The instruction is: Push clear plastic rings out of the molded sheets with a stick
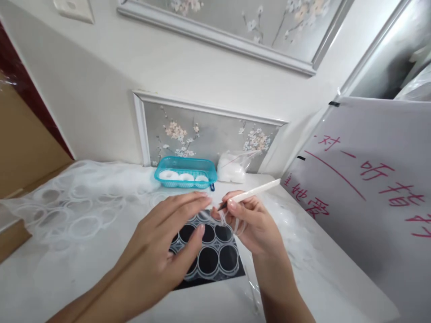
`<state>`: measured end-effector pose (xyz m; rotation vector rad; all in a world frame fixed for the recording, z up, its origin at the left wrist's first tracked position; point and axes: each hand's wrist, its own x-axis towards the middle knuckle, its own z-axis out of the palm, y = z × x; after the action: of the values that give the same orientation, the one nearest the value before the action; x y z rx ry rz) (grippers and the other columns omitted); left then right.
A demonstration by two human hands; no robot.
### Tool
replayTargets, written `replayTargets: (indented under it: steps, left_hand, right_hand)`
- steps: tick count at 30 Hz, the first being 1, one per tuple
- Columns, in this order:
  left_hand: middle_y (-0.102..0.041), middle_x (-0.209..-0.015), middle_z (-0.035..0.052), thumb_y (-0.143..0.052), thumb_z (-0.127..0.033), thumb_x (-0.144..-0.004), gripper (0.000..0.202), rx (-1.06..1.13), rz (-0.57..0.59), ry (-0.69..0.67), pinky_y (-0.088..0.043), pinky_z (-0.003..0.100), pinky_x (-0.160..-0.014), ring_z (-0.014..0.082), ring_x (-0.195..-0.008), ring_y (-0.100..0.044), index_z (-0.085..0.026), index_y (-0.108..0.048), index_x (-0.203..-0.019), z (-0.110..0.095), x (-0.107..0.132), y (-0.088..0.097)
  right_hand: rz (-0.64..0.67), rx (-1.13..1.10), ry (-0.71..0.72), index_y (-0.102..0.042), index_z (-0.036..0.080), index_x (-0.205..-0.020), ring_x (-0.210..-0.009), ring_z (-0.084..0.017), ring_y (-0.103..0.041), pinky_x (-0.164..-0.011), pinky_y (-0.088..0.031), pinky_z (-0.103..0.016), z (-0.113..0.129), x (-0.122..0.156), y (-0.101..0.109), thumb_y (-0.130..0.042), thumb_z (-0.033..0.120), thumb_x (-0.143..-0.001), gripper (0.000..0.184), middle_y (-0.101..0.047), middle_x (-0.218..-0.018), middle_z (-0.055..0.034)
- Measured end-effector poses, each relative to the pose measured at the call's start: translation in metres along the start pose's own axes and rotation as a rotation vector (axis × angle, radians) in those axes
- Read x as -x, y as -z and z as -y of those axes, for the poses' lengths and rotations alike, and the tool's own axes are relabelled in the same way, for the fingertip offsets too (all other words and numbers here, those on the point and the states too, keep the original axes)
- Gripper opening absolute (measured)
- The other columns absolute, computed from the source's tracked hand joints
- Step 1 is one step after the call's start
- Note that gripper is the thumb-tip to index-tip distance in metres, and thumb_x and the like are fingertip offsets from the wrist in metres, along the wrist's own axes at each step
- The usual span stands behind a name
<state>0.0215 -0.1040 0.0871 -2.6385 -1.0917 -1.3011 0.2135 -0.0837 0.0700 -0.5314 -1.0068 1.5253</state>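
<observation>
My right hand [251, 217] is closed around a slim white pen-like tool [257, 190] with a dark tip that points left. Thin clear strips or loops [237, 224] hang from the same fingers; their exact kind is hard to make out. My left hand [168, 237] is held with its fingers stretched and thumb apart, the fingertips close to the tool's tip. Whether they touch anything there is unclear. Below both hands lies a black sheet [232, 259] under clear film marked with rows of circles, partly covered by my left hand.
Behind the hands stands a blue plastic basket [186, 163] with white rings inside. Beside it is a clear bag [232, 168] of white material. Clear film with round holes [84, 215] spreads over the table's left side. A whiteboard [370, 224] with red writing borders the right.
</observation>
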Motion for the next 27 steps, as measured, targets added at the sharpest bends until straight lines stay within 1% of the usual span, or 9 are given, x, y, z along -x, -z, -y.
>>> replayTargets:
  steps: [2,4,11,16,18,20,22,24,27]
  left_hand:
    - [-0.062,-0.13,0.0023,-0.051,-0.022,-0.094,0.034,-0.001,-0.033,-0.008,-0.05,0.038,-0.101,0.0204,-0.119,-0.059,-0.026,-0.054,-0.128,0.004,-0.003,-0.013]
    - [-0.065,-0.128,0.0035,-0.052,-0.021,-0.093,0.033,0.025,0.0,-0.011,-0.051,0.04,-0.1,0.021,-0.118,-0.06,-0.023,-0.056,-0.126,0.011,-0.005,-0.02]
    - [-0.07,-0.118,0.0053,-0.052,-0.01,-0.084,0.039,0.058,0.151,-0.059,-0.05,0.043,-0.094,0.0234,-0.107,-0.064,-0.019,-0.059,-0.122,0.033,-0.001,-0.018]
    - [-0.069,-0.116,0.0026,-0.06,-0.013,-0.084,0.043,0.232,0.441,-0.14,-0.048,0.037,-0.089,0.0217,-0.104,-0.063,-0.023,-0.057,-0.125,0.042,-0.007,-0.012]
    - [-0.07,-0.106,-0.0014,-0.053,-0.006,-0.084,0.04,0.312,0.594,-0.095,-0.049,0.029,-0.081,0.017,-0.094,-0.065,-0.025,-0.062,-0.118,0.043,-0.01,-0.009]
    - [-0.071,-0.097,-0.0035,-0.047,-0.001,-0.082,0.041,0.351,0.67,-0.027,-0.048,0.024,-0.074,0.0137,-0.085,-0.065,-0.024,-0.065,-0.111,0.043,-0.01,-0.008]
    - [-0.071,-0.089,-0.004,-0.046,-0.002,-0.082,0.036,0.334,0.673,0.024,-0.047,0.022,-0.069,0.0126,-0.077,-0.065,-0.022,-0.067,-0.103,0.044,-0.009,-0.009]
    - [-0.071,-0.081,-0.0029,-0.047,-0.01,-0.087,0.024,0.253,0.603,0.074,-0.045,0.024,-0.065,0.0132,-0.07,-0.064,-0.021,-0.067,-0.096,0.047,-0.009,-0.011]
    - [-0.071,-0.082,0.001,-0.045,-0.024,-0.095,0.022,0.047,0.343,0.165,-0.043,0.027,-0.064,0.0155,-0.07,-0.064,-0.02,-0.067,-0.094,0.059,-0.011,-0.009]
  right_hand:
    - [0.058,-0.008,-0.058,-0.077,0.023,-0.077,-0.058,-0.011,-0.068,-0.064,-0.055,-0.022,-0.003,0.002,0.001,-0.083,0.031,-0.071,0.012,-0.073,-0.065,0.001]
    - [0.096,-0.022,-0.125,-0.077,0.022,-0.078,-0.057,-0.01,-0.068,-0.065,-0.056,-0.021,-0.007,0.002,0.002,-0.083,0.031,-0.072,0.012,-0.073,-0.066,0.0009]
    - [0.186,-0.002,-0.192,-0.077,0.023,-0.08,-0.063,-0.012,-0.069,-0.071,-0.057,-0.025,-0.025,-0.001,0.001,-0.08,0.033,-0.075,0.012,-0.072,-0.066,0.0024]
    - [0.48,0.168,-0.257,-0.077,0.026,-0.086,-0.086,-0.018,-0.069,-0.086,-0.055,-0.035,-0.034,0.003,-0.01,-0.074,0.032,-0.08,0.009,-0.076,-0.084,-0.0004]
    - [0.579,0.203,-0.295,-0.077,0.027,-0.088,-0.095,-0.019,-0.068,-0.092,-0.054,-0.038,-0.035,0.005,-0.013,-0.073,0.031,-0.08,0.009,-0.076,-0.089,-0.0003]
    - [0.619,0.223,-0.323,-0.077,0.028,-0.09,-0.097,-0.018,-0.067,-0.091,-0.054,-0.036,-0.035,0.006,-0.014,-0.073,0.03,-0.08,0.011,-0.076,-0.09,-0.0004]
    - [0.63,0.266,-0.326,-0.078,0.028,-0.092,-0.093,-0.017,-0.068,-0.085,-0.055,-0.034,-0.034,0.007,-0.013,-0.072,0.029,-0.081,0.012,-0.075,-0.09,-0.0009]
    - [0.577,0.312,-0.301,-0.078,0.028,-0.09,-0.09,-0.017,-0.069,-0.082,-0.055,-0.033,-0.034,0.005,-0.011,-0.074,0.03,-0.079,0.011,-0.076,-0.089,-0.0011]
    - [0.257,0.362,-0.131,-0.077,0.029,-0.085,-0.096,-0.018,-0.068,-0.088,-0.054,-0.035,-0.037,-0.005,-0.001,-0.076,0.033,-0.078,0.008,-0.076,-0.097,-0.0004]
